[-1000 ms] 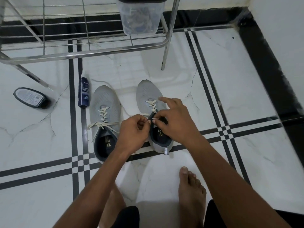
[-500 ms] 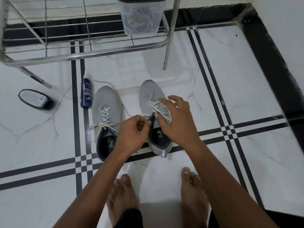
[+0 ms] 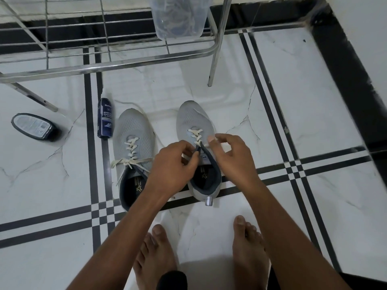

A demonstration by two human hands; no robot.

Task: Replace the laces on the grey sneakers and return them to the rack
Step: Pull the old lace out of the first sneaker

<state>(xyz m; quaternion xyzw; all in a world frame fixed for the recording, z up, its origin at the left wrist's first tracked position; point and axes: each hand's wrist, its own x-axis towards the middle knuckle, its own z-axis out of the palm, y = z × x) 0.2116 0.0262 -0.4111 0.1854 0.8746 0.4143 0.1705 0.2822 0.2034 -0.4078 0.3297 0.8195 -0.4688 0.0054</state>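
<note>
The box [image 3: 179, 19] on the rack [image 3: 109, 66] is cut off at the top. Since a moment ago the right hand [image 3: 232, 158] has lifted off the laces [image 3: 195, 136], fingers loosely curled. The left hand [image 3: 171, 166] pinches the tongue of the right sneaker [image 3: 193, 120]; the left sneaker [image 3: 134, 130] sits beside it.

The floor [image 3: 314, 105] is shiny white marble with thin black lines crossing it. A thick black strip [image 3: 343, 65] runs along the white wall [image 3: 364, 28] at 2 o'clock.
</note>
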